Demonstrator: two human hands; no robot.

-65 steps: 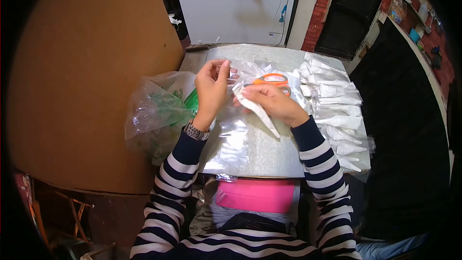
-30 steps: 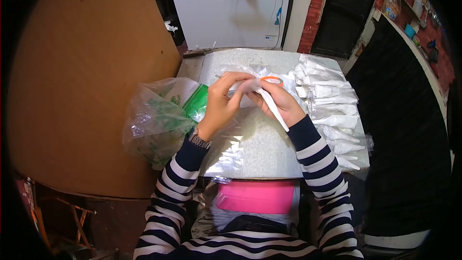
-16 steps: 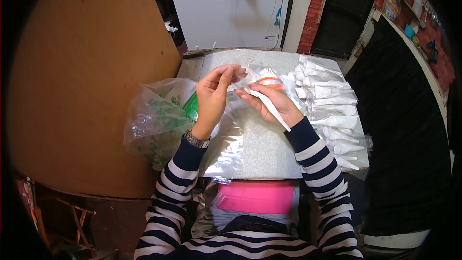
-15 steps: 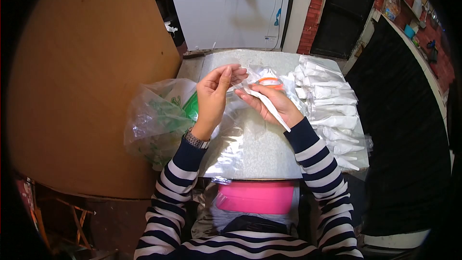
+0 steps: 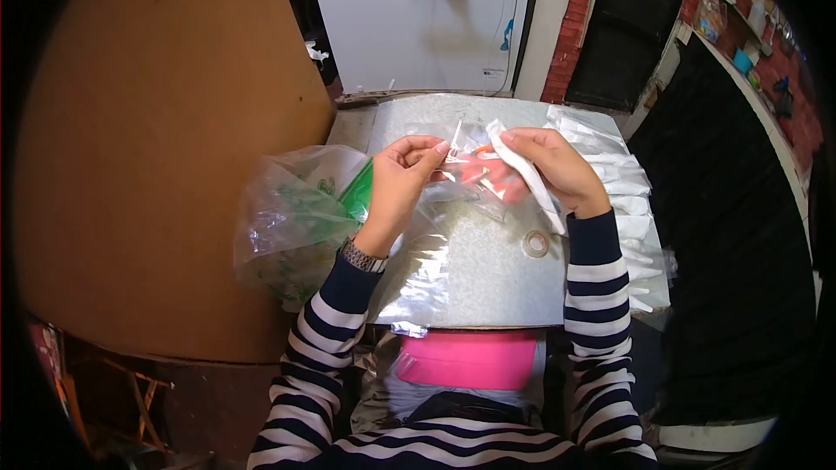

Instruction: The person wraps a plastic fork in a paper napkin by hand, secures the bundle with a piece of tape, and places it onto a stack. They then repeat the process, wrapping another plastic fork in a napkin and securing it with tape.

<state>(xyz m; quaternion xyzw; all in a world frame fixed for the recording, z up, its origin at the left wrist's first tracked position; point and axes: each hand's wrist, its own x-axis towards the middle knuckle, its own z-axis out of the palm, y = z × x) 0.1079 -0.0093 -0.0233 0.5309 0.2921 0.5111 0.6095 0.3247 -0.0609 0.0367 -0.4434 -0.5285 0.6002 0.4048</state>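
My left hand [image 5: 406, 172] pinches the edge of a clear plastic bag [image 5: 475, 176] between thumb and fingers. The film is stretched across to my right hand [image 5: 557, 165], and some of that hand's fingers show through it. Under my right thumb lies a long, narrow white tissue-like bundle [image 5: 533, 178], tapering toward its lower end. Orange scissor handles [image 5: 484, 150] peek out behind the film, partly covered. On the tabletop below my right hand is a roll of clear tape [image 5: 535, 244].
Several similar white bundles [image 5: 623, 176] are lined up along the table's right side. Flat clear plastic [image 5: 409, 270] lies on the grey table [image 5: 496, 292]. At the left sits a large plastic bag with green print [image 5: 296, 200]. Beyond the table stands a white chest freezer [image 5: 418, 26].
My hands have moved apart, the right one rightward with the white bundle. The clear bag is now spread between them, and the tape roll has come into view.
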